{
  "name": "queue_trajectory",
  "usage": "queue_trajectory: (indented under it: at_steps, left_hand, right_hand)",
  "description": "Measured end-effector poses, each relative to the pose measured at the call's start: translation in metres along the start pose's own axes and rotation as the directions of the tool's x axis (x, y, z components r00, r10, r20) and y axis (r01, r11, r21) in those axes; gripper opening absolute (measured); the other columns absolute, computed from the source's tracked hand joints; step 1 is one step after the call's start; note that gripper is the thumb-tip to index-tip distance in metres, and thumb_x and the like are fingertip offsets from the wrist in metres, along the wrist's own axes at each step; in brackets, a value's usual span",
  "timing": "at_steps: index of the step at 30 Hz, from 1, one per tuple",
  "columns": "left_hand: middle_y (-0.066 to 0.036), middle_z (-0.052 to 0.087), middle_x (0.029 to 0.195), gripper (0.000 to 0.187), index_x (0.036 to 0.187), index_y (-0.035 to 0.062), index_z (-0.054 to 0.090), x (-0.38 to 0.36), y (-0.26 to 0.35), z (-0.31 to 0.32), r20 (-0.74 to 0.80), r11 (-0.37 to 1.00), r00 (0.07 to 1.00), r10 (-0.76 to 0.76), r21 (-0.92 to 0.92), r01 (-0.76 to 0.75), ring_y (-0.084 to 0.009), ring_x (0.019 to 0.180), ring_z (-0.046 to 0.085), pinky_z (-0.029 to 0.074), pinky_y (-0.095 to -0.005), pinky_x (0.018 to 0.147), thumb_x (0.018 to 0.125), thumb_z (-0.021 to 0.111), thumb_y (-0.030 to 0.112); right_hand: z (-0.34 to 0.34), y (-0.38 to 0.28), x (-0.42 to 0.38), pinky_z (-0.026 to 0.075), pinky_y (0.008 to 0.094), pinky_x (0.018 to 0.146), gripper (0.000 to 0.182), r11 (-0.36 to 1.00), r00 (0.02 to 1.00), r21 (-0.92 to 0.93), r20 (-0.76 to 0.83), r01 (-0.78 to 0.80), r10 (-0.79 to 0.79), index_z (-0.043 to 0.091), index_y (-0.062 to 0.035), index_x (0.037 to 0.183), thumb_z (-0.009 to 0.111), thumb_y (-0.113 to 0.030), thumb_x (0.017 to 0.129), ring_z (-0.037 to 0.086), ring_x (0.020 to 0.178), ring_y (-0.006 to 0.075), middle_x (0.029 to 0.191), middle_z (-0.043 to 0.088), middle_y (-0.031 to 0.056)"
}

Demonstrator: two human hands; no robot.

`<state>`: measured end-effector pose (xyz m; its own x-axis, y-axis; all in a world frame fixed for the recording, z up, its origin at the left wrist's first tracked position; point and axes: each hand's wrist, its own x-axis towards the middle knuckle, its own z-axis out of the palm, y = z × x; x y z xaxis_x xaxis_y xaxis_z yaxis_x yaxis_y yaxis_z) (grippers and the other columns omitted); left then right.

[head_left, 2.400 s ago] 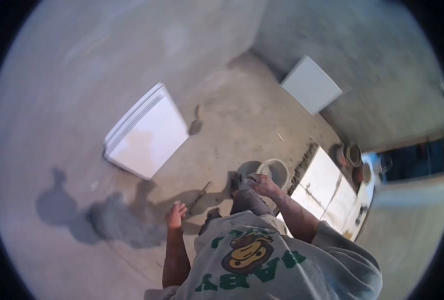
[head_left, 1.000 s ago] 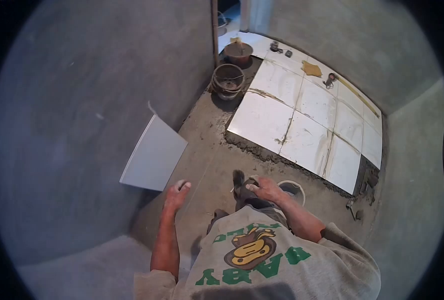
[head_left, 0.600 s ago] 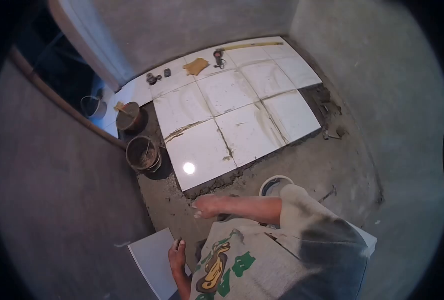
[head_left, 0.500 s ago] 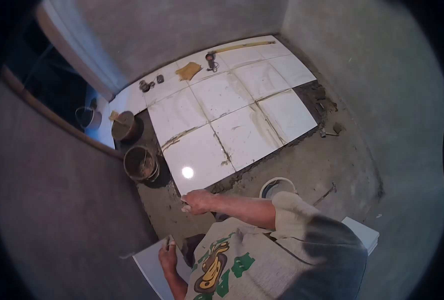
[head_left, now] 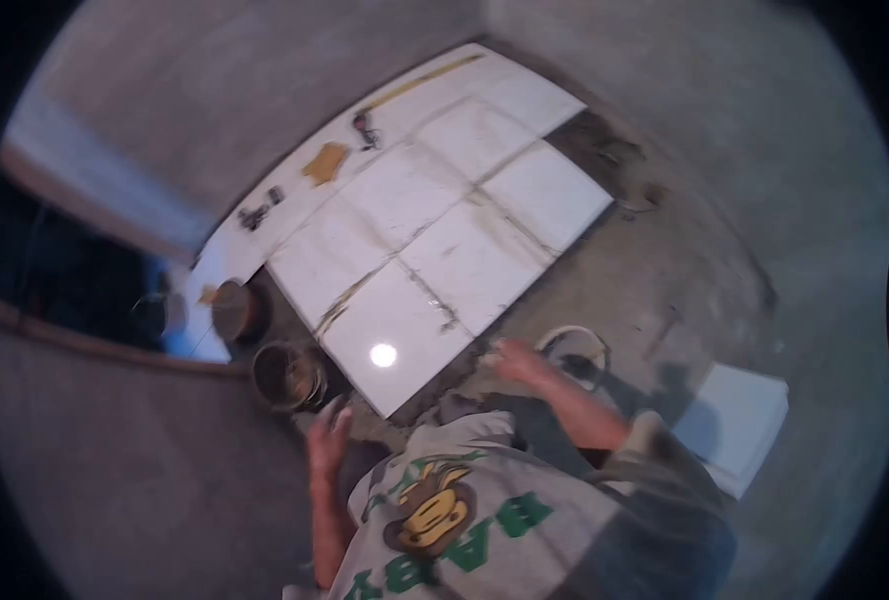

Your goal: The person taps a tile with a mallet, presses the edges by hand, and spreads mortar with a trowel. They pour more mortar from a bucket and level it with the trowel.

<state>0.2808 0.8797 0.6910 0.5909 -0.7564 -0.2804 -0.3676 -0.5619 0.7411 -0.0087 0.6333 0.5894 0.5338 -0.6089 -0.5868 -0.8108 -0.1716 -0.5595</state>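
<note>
My left hand point(head_left: 330, 432) is lifted beside a dark bucket point(head_left: 287, 376), its blurred fingers stretched and slightly apart with nothing visible between them. My right hand point(head_left: 513, 360) hovers just off the front edge of the laid white floor tiles point(head_left: 365, 345), left of a white-rimmed bucket point(head_left: 577, 350). Its fingers look loosely extended and pale at the tips. Motion blur hides the detail there, and I see no tool in it. A bright light reflects off the nearest tile.
Another bucket point(head_left: 240, 312) stands by the doorway on the left. On the far tiles lie a yellow level-like bar point(head_left: 420, 82), a yellowish cloth point(head_left: 325, 163) and a corded tool point(head_left: 365, 130). White stacked tiles point(head_left: 735, 420) rest at the right. Grey walls enclose the floor.
My view has turned. My right hand has moved right, away from the near tile corner. My left hand has let go of the white tile at lower left, now out of view, and risen toward the bucket.
</note>
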Motion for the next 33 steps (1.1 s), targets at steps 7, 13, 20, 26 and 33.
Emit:
queue_trajectory:
  at_steps: [7, 13, 20, 26, 33]
  left_hand:
    - [-0.020, 0.060, 0.121, 0.051, 0.123, 0.0017, 0.058, 0.032, -0.015, -0.018, 0.011, 1.000, 1.000, 0.005, 0.029, -0.006, -0.0329, 0.114, 0.057, 0.043, -0.0378, 0.097, 0.091, 0.055, 0.042]
    - [-0.020, 0.060, 0.121, 0.051, 0.122, 0.0008, 0.059, 0.035, -0.060, -0.049, -0.089, 0.998, 0.994, -0.064, -0.004, 0.064, -0.0328, 0.114, 0.057, 0.043, -0.0380, 0.097, 0.090, 0.054, 0.041]
    - [-0.021, 0.060, 0.120, 0.052, 0.122, -0.0002, 0.058, 0.064, -0.136, -0.092, -0.054, 0.969, 0.972, -0.229, -0.110, 0.222, -0.0324, 0.113, 0.057, 0.043, -0.0385, 0.097, 0.090, 0.053, 0.040]
    - [-0.021, 0.061, 0.120, 0.048, 0.121, 0.0025, 0.059, 0.114, -0.223, -0.152, 0.008, 0.944, 0.956, -0.294, -0.157, 0.292, -0.0333, 0.114, 0.056, 0.043, -0.0384, 0.096, 0.090, 0.053, 0.039]
    - [-0.021, 0.063, 0.114, 0.051, 0.120, 0.0018, 0.059, 0.148, -0.338, -0.239, 0.052, 0.784, 0.806, -0.589, -0.204, 0.586, -0.0336, 0.110, 0.059, 0.044, -0.0384, 0.094, 0.090, 0.053, 0.042]
  right_hand:
    - [0.030, 0.014, 0.001, 0.047, 0.0420, 0.088, 0.048, 0.997, 0.993, -0.020, -0.085, -0.081, 0.079, 0.061, 0.0017, 0.113, 0.061, -0.038, 0.085, 0.061, 0.105, 0.0361, 0.109, 0.063, 0.0246]
    - [0.053, -0.022, 0.055, 0.048, 0.0406, 0.084, 0.042, 0.992, 0.999, -0.126, -0.034, 0.003, -0.007, 0.062, 0.0007, 0.107, 0.060, -0.035, 0.086, 0.063, 0.099, 0.0363, 0.102, 0.065, 0.0238]
    - [0.067, -0.181, 0.099, 0.047, 0.0405, 0.086, 0.041, 0.975, 0.993, -0.197, -0.038, 0.101, -0.110, 0.062, -0.0011, 0.109, 0.058, -0.035, 0.087, 0.062, 0.099, 0.0352, 0.104, 0.065, 0.0212]
    - [0.162, -0.275, 0.164, 0.047, 0.0410, 0.088, 0.042, 0.968, 0.968, -0.146, 0.178, 0.203, -0.176, 0.065, -0.0017, 0.107, 0.056, -0.038, 0.088, 0.061, 0.101, 0.0358, 0.104, 0.066, 0.0206]
    - [0.300, -0.369, 0.244, 0.047, 0.0422, 0.091, 0.053, 0.961, 0.900, -0.259, 0.434, 0.092, 0.031, 0.061, 0.0022, 0.112, 0.058, -0.044, 0.088, 0.061, 0.105, 0.0365, 0.108, 0.064, 0.0239]
